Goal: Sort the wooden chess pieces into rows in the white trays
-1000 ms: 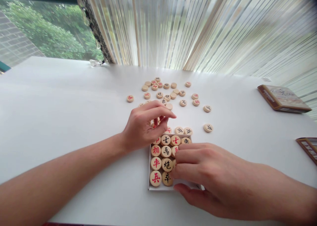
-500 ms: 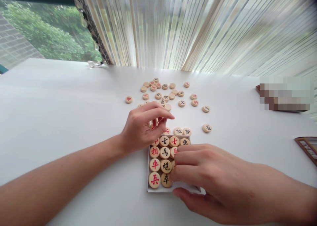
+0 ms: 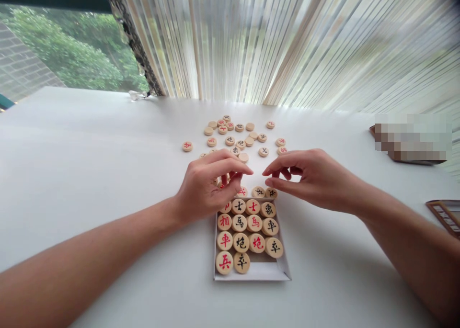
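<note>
A shallow white box [image 3: 287, 269] holds rows of round wooden pieces with red or black characters; its bottom row has a red-marked piece [image 3: 224, 262] and a black-marked piece [image 3: 241, 263] at the left, with bare box floor beside them. My left hand [image 3: 215, 182] hovers over the box's upper left corner, fingers bent and apart, nothing visible in them. My right hand [image 3: 309, 179] is above the table at the box's upper right, thumb and fingers apart with nothing between them, nearest a black-marked piece [image 3: 271, 193].
Loose pieces lie scattered beyond the box, among them a red-marked one [image 3: 187, 146] at the left. Brown-edged objects [image 3: 419, 158] rest at the table's right side. A striped curtain [image 3: 230, 40] and a window are behind the white table [image 3: 108, 175].
My right hand has moved up and away from the box, uncovering its right-hand pieces. My left hand has hardly moved.
</note>
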The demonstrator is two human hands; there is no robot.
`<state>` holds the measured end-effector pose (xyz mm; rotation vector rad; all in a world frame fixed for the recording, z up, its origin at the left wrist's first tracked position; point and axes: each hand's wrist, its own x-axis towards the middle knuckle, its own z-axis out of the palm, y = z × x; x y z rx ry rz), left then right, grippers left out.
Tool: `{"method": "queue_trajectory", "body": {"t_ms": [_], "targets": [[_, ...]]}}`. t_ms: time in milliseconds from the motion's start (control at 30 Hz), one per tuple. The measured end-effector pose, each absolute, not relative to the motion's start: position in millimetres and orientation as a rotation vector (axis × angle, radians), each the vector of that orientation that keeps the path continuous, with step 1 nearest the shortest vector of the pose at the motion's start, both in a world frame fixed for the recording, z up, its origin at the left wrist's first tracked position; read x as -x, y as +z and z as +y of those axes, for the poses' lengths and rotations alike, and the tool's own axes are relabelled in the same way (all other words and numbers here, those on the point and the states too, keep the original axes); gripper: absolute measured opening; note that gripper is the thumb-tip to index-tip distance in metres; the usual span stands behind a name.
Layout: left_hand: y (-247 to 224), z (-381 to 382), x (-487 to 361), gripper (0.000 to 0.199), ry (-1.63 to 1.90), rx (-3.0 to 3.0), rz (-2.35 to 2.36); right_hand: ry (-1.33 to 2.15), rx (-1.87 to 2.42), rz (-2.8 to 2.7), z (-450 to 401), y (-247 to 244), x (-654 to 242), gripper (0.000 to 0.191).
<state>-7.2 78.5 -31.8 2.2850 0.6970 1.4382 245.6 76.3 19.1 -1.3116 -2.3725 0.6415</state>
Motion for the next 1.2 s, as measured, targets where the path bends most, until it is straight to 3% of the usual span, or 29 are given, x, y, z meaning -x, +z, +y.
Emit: {"method": "queue_trajectory", "body": {"t_ms": [333, 867, 1200], "targets": [[-32, 79, 7, 0.022, 1.431, -2.294, 0.683, 0.772, 1.268, -2.413, 80, 9, -241, 0.023], [-33, 79, 7, 0.022, 1.442, -2.28, 0.668, 0.677, 1.28, -2.46, 82, 6, -241, 0.026], [-33, 80, 6, 0.024, 1.437, -2.272, 0.653, 0.519, 1.266, -2.488, 81, 2, -239, 0.013]]}}
